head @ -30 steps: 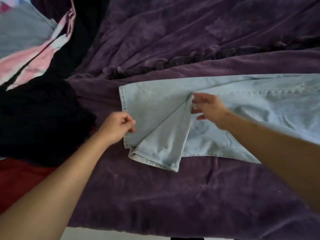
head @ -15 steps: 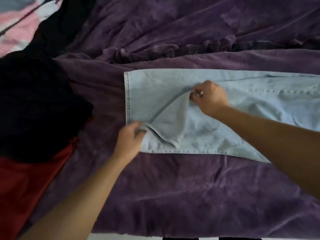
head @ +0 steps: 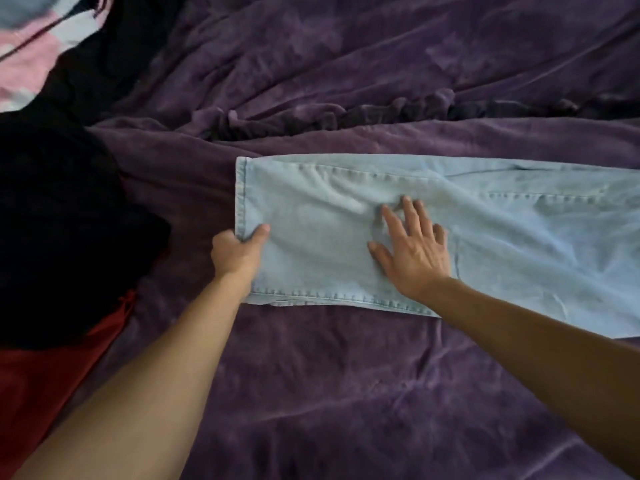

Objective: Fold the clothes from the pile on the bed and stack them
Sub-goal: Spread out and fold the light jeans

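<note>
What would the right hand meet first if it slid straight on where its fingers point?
More of the jeans first: the right hand lies flat on them, fingers aimed away from the person. Beyond their far edge, probably the rumpled ridge of the purple blanket.

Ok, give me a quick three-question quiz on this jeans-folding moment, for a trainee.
1. True or false: the right hand lies flat, fingers spread, on the light blue jeans.
2. Which grips the jeans' hem end? A) left hand B) right hand C) neither
3. Fill in: the jeans lie on a ___ blanket.
Key: 1 true; 2 A; 3 purple.
</note>
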Available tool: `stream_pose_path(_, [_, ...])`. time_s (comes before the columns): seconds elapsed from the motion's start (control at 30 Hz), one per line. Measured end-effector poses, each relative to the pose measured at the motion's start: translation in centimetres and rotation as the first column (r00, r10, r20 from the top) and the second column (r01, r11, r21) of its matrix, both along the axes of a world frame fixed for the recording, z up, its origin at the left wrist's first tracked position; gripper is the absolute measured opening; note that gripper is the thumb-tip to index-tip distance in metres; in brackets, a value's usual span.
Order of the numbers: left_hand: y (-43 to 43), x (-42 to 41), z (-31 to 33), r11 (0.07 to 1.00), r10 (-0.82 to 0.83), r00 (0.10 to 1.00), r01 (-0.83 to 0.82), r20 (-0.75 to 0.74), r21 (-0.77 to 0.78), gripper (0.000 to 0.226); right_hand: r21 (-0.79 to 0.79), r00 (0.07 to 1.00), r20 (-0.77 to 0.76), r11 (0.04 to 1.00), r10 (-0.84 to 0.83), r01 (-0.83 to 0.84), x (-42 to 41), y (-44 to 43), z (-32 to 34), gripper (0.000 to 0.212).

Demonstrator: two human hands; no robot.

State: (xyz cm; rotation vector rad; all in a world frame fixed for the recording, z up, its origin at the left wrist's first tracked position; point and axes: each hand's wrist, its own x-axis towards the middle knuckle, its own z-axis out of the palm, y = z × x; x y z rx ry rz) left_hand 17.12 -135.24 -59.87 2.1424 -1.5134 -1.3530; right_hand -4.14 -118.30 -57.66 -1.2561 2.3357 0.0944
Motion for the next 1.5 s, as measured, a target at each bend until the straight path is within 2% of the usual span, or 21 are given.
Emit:
stream_pose_path(0.1, [-1.3, 1.3, 1.1, 0.985, -0.087, 0.996, 0.089, 0.023, -0.149, 0.028, 0.039, 0.997, 0.024, 0.997, 0.070, -0.071, 0.2, 0.1, -1.4, 0.069])
stream_pose_path(0.23, [-2.0, 2.5, 2.8, 0.960, -0.117, 0.976, 0.158, 0.182, -0.231, 0.033, 0.043, 0.989, 0.050, 0.990, 0.136, -0.138, 0.6, -0.2, -1.6, 0.068])
stream_pose_path(0.37, [-1.0, 0.6, 5.1, 0.948, -0.119, 0.957, 0.188, 0.264, -0.256, 0.035, 0.124, 0.994, 0.054, 0.987, 0.093, -0.099, -1.7, 2.7, -1.6, 0.069])
stream_pose_path(0.43, [-0.4, -1.5, 7.2, 0.940, -0.163, 0.968, 0.210, 0.189, -0.270, 0.027, 0.130, 0.997, 0.066, 0.990, 0.040, -0.048, -3.5, 5.1, -1.2, 0.069])
stream_pose_path(0.53, [1.4, -6.3, 11.1, 0.943, -0.290, 0.956, 0.279, -0.034, -0.183, 0.008, -0.015, 0.988, 0.096, 0.992, -0.123, 0.125, -6.4, 8.7, -0.1, 0.064])
stream_pose_path(0.63, [5.4, -12.4, 14.4, 0.885, -0.463, 0.875, 0.446, -0.144, -0.136, 0.016, -0.143, 0.926, 0.155, 0.919, -0.345, 0.367, -9.8, 11.7, 1.3, 0.057])
stream_pose_path(0.73, [11.1, -19.2, 15.9, 0.783, -0.622, 0.767, 0.601, -0.158, -0.161, 0.013, -0.195, 0.850, 0.190, 0.830, -0.491, 0.523, -14.0, 14.8, 2.2, 0.051])
stream_pose_path(0.83, [16.8, -25.1, 15.0, 0.693, -0.719, 0.691, 0.700, -0.082, -0.174, 0.011, -0.229, 0.808, 0.196, 0.776, -0.555, 0.588, -18.5, 18.5, 2.8, 0.049])
stream_pose_path(0.97, [22.6, -30.3, 10.7, 0.656, -0.744, 0.663, 0.749, 0.087, -0.098, 0.017, -0.237, 0.788, 0.168, 0.751, -0.593, 0.616, -23.8, 24.2, 3.7, 0.044])
stream_pose_path(1.03, [25.0, -32.1, 8.3, 0.640, -0.755, 0.646, 0.763, 0.111, -0.087, 0.022, -0.236, 0.789, 0.147, 0.754, -0.596, 0.613, -26.5, 26.9, 3.8, 0.043])
stream_pose_path(1.1, [27.0, -33.6, 6.2, 0.627, -0.775, 0.629, 0.777, 0.057, -0.050, 0.025, -0.227, 0.803, 0.123, 0.771, -0.583, 0.595, -29.1, 29.3, 3.9, 0.042])
stream_pose_path(1.17, [28.7, -34.7, 5.0, 0.654, -0.753, 0.652, 0.756, -0.082, 0.010, 0.025, -0.235, 0.812, 0.082, 0.781, -0.577, 0.579, -31.6, 31.4, 3.9, 0.044])
stream_pose_path(1.2, [29.3, -34.9, 4.6, 0.666, -0.743, 0.660, 0.746, -0.106, -0.024, 0.022, -0.253, 0.806, 0.057, 0.772, -0.589, 0.583, -32.8, 32.2, 4.1, 0.044])
stream_pose_path(1.23, [29.6, -34.9, 4.2, 0.641, -0.765, 0.644, 0.754, -0.032, -0.145, 0.017, -0.282, 0.794, 0.030, 0.757, -0.607, 0.589, -33.9, 33.0, 4.2, 0.043])
stream_pose_path(1.3, [29.7, -34.6, 3.0, 0.484, -0.742, 0.602, 0.786, 0.295, -0.386, 0.015, -0.339, 0.757, -0.029, 0.719, -0.653, 0.607, -36.1, 34.4, 4.5, 0.041])
stream_pose_path(1.33, [29.7, -34.4, 2.5, 0.439, -0.702, 0.579, 0.810, 0.415, -0.388, 0.020, -0.352, 0.730, -0.054, 0.697, -0.681, 0.624, -37.1, 35.0, 4.7, 0.043])
stream_pose_path(1.4, [30.0, -34.3, 1.2, 0.421, -0.734, 0.442, 0.892, 0.516, -0.166, 0.040, -0.314, 0.642, -0.033, 0.617, -0.766, 0.721, -39.1, 36.0, 4.9, 0.055])
stream_pose_path(1.43, [30.4, -34.3, 0.6, 0.390, -0.777, 0.352, 0.920, 0.522, -0.040, 0.047, -0.257, 0.567, 0.026, 0.543, -0.823, 0.799, -40.0, 36.4, 4.7, 0.065])
stream_pose_path(1.5, [31.0, -34.5, -0.7, 0.329, -0.829, 0.242, 0.940, 0.504, 0.090, 0.053, -0.111, 0.372, 0.189, 0.356, -0.909, 0.928, -41.3, 37.2, 4.1, 0.084])
